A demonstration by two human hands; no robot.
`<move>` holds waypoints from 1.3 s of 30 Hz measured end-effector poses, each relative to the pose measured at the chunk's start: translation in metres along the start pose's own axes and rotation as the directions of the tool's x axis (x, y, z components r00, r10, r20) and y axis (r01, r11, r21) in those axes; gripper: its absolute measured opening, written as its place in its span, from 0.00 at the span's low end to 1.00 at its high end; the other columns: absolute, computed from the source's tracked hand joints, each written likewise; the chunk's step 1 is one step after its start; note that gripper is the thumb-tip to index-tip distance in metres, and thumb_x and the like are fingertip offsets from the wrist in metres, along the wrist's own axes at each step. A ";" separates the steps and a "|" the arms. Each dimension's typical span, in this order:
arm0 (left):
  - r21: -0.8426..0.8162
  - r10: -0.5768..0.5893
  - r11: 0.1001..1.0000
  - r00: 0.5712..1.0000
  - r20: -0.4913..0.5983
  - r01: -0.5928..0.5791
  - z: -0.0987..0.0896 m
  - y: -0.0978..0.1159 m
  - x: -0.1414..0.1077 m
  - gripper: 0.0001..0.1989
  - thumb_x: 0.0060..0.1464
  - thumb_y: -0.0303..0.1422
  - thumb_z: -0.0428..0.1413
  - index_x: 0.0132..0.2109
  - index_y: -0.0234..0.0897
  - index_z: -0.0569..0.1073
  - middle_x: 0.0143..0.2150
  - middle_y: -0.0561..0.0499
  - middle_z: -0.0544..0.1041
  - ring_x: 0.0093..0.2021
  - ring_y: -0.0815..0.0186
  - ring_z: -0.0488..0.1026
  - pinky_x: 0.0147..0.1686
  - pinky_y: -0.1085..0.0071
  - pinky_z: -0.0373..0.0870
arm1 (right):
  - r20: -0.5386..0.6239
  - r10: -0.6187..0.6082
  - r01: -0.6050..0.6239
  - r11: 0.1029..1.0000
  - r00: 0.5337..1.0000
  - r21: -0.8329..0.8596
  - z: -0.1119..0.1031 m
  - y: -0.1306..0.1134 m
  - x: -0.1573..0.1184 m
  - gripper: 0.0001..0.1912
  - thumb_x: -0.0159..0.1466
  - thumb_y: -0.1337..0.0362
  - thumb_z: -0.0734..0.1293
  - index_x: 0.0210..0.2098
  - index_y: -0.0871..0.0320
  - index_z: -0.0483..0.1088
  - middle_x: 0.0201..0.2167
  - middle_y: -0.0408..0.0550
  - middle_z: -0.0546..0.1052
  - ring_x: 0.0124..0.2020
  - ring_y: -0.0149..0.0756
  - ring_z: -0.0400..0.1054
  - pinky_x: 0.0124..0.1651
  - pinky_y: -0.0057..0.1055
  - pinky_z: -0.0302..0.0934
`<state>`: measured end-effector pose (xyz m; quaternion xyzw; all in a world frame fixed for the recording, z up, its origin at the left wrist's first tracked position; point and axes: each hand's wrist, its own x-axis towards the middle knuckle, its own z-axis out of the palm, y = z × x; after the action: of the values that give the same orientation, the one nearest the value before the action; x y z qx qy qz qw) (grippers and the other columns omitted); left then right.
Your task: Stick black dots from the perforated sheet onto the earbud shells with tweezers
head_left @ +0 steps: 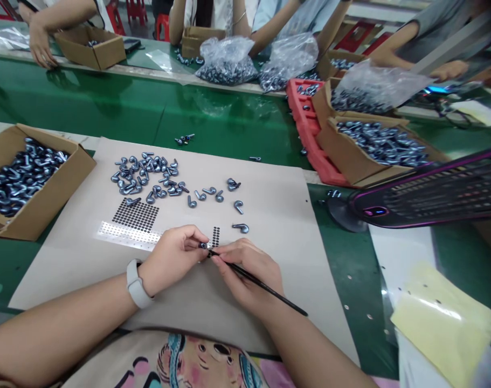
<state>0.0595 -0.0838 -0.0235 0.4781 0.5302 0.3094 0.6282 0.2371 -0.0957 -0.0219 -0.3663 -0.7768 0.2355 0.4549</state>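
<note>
You're pinching an earbud shell [203, 246] in your left hand [168, 258], your right hand [249, 272] pinching a thin black applicator [265, 284] against it | a slip could drop or scratch the shell | loose shells [142, 175] lying at 11 o'clock, cardboard box [35, 180] at 9 o'clock

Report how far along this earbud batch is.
Done: the shiny strip of the dot sheet looks picked bare. In hand: the left hand pinches one earbud against the tip of a black stick held by the right hand. Remaining: the loose earbuds on the paper and the full box.
</note>
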 end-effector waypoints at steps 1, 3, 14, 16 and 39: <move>0.007 0.004 1.000 1.000 -0.002 -0.004 0.000 0.000 0.000 0.07 0.49 0.22 0.60 0.36 0.36 0.74 0.35 0.50 0.81 0.38 0.62 0.79 0.42 0.64 0.75 | 0.005 0.004 -0.004 1.000 1.000 0.007 0.000 0.000 0.000 0.09 0.60 0.75 0.69 0.32 0.55 0.70 0.29 0.46 0.81 0.31 0.34 0.78 0.37 0.32 0.70; 0.017 0.000 1.000 1.000 -0.003 0.000 0.000 0.000 0.000 0.07 0.49 0.22 0.60 0.36 0.36 0.74 0.35 0.50 0.81 0.38 0.62 0.79 0.42 0.64 0.75 | 0.010 0.009 -0.009 1.000 1.000 0.018 0.000 0.000 0.000 0.09 0.60 0.75 0.69 0.32 0.55 0.70 0.30 0.45 0.81 0.32 0.34 0.78 0.37 0.31 0.70; 0.009 -0.017 1.000 1.000 0.013 0.017 0.000 0.004 -0.002 0.06 0.50 0.22 0.59 0.37 0.35 0.73 0.35 0.50 0.81 0.39 0.62 0.79 0.43 0.64 0.75 | -0.008 0.011 -0.010 1.000 1.000 0.015 -0.001 0.000 0.000 0.09 0.60 0.75 0.68 0.33 0.54 0.69 0.30 0.46 0.81 0.31 0.35 0.77 0.36 0.33 0.70; 0.003 -0.020 1.000 1.000 0.017 0.020 0.000 0.004 -0.001 0.07 0.51 0.22 0.59 0.37 0.35 0.73 0.35 0.50 0.81 0.39 0.62 0.79 0.43 0.64 0.75 | -0.003 0.011 -0.011 1.000 1.000 0.009 -0.001 0.000 0.000 0.09 0.60 0.75 0.68 0.33 0.54 0.69 0.30 0.46 0.81 0.31 0.35 0.77 0.36 0.33 0.70; -0.010 -0.005 1.000 0.999 0.034 0.005 -0.002 0.003 0.000 0.06 0.50 0.22 0.59 0.36 0.36 0.73 0.33 0.52 0.80 0.37 0.64 0.79 0.43 0.64 0.76 | -0.030 0.082 -0.080 0.996 0.996 0.039 0.002 0.000 0.000 0.08 0.61 0.73 0.69 0.32 0.54 0.71 0.30 0.46 0.82 0.32 0.36 0.78 0.35 0.31 0.73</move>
<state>0.0579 -0.0825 -0.0211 0.4788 0.5192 0.3025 0.6401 0.2358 -0.0957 -0.0227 -0.3924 -0.7494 0.2626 0.4642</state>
